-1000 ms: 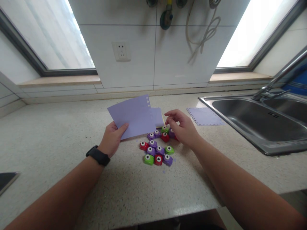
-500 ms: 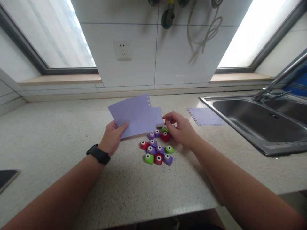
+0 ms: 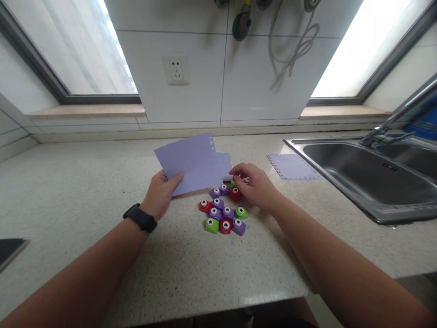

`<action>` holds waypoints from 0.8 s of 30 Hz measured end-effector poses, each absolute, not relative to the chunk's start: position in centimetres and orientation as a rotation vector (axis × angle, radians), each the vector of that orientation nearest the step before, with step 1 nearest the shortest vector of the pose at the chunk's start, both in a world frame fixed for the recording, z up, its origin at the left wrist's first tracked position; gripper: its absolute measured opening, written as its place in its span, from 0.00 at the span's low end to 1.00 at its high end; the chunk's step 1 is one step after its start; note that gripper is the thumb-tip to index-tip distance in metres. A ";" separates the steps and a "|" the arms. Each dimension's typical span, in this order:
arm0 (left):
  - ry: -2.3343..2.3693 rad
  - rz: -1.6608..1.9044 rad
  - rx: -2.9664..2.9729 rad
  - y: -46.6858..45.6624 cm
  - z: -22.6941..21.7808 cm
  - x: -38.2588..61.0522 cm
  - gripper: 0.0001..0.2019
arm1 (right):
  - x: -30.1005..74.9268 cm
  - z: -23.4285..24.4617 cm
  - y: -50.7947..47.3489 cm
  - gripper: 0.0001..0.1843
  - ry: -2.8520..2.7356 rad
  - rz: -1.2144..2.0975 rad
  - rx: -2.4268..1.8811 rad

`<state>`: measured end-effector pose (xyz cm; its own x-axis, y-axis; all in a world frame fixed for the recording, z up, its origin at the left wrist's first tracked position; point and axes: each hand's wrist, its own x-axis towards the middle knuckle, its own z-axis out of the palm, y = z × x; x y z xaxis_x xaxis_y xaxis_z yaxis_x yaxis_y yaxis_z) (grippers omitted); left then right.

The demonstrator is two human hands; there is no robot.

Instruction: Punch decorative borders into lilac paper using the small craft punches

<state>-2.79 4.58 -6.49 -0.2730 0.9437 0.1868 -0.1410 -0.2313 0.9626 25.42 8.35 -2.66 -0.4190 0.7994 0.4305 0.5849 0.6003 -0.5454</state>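
My left hand (image 3: 160, 195) is closed on the lower left edge of a lilac sheet of paper (image 3: 187, 164), thumb on top. Small punched shapes run down the sheet's upper right edge. My right hand (image 3: 254, 184) hovers at the back right of a group of small craft punches, its fingers loosely curved and a little apart. Under its fingertips a green craft punch (image 3: 233, 184) is partly hidden. Beside it are a red craft punch (image 3: 235, 194) and a purple craft punch (image 3: 224, 189). More purple, red and green punches stand nearer me, with white tops showing dark shapes.
Behind the held sheet lies a stack of lilac paper (image 3: 224, 163). Another lilac sheet (image 3: 293, 166) with punched edges lies by the steel sink (image 3: 341, 168). A dark flat object (image 3: 12, 251) is at the counter's left edge. Tiny paper bits lie near the punches.
My right hand has come down slightly and to the left, covering more of the green craft punch. My left hand and its sheet stay nearly still.
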 end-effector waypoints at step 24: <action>1.053 1.643 1.036 4.5 -6.3 -2.8 0.23 | 24.1 -1.6 6.1 0.07 -2.608 0.509 -0.470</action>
<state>-2.84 4.51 -6.33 -0.2452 0.9537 0.1739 -0.2400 -0.2335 0.9423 24.14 6.14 -1.60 -0.8459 0.4011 0.3514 0.2394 0.8745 -0.4218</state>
